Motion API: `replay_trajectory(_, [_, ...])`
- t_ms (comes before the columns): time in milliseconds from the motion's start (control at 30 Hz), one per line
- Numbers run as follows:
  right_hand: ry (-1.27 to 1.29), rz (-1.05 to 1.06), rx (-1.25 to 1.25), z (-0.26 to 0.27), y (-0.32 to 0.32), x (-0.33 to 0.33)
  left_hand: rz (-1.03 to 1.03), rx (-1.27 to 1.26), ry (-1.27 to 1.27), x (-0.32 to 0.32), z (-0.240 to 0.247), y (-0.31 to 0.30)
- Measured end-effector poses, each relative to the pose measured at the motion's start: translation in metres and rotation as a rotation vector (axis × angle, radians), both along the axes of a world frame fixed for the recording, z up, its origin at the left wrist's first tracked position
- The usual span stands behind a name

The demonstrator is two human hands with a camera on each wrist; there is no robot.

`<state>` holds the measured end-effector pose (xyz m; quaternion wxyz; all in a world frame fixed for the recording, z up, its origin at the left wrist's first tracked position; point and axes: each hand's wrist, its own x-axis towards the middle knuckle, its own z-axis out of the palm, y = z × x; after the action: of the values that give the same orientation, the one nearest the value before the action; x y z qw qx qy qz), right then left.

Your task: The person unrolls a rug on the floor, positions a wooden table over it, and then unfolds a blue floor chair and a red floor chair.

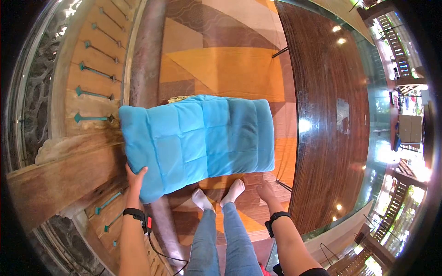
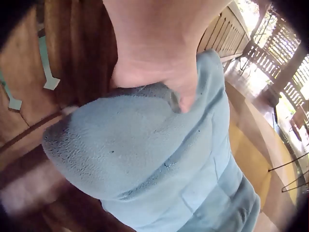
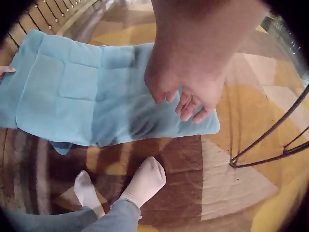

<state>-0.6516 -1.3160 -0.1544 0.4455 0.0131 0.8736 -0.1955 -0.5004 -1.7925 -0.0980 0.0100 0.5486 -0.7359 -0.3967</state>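
A light-blue quilted cushion (image 1: 193, 138) spans the space in front of the person, its surface stitched into padded squares. At its near left corner my left hand (image 1: 135, 179) grips the edge, thumb on top and the other fingers hidden beneath. The left wrist view shows that thumb pressing into the thick rounded end of the cushion (image 2: 125, 145). My right hand (image 1: 266, 191) hangs near the cushion's right end, holding nothing. Its fingers are loosely bent in the right wrist view, where the hand (image 3: 190, 92) overlaps the cushion.
On the left runs a wooden railing (image 1: 96, 69) with teal inlays, crossed by a thick beam (image 1: 69, 175). A dark glossy wooden table (image 1: 322, 115) on thin metal legs stands at the right. Feet in pale socks (image 1: 235, 191) stand on the patterned floor (image 1: 221, 69).
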Motion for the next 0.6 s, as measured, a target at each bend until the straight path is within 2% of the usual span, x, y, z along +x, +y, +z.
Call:
replay_trajectory(67, [0.025, 0.014, 0.019, -0.002, 0.001, 0.002, 0.012, 0.107, 0.018, -0.002, 0.004, -0.007])
replay_trajectory(267, [0.040, 0.046, 0.031, 0.005, 0.001, 0.002, -0.149, -0.237, -0.072, -0.005, -0.003, -0.020])
replay_trajectory(367, [-0.033, 0.035, 0.016, -0.010, 0.014, 0.007, -0.182, -0.264, -0.014, -0.013, 0.003, -0.027])
replay_trajectory(567, [0.122, 0.097, -0.043, -0.028, 0.022, 0.021, -0.098, -0.193, -0.057, -0.001, -0.022, -0.033])
replay_trajectory(600, [0.083, 0.092, -0.015, -0.016, 0.011, 0.018, -0.082, -0.059, -0.037, -0.002, -0.019, -0.034])
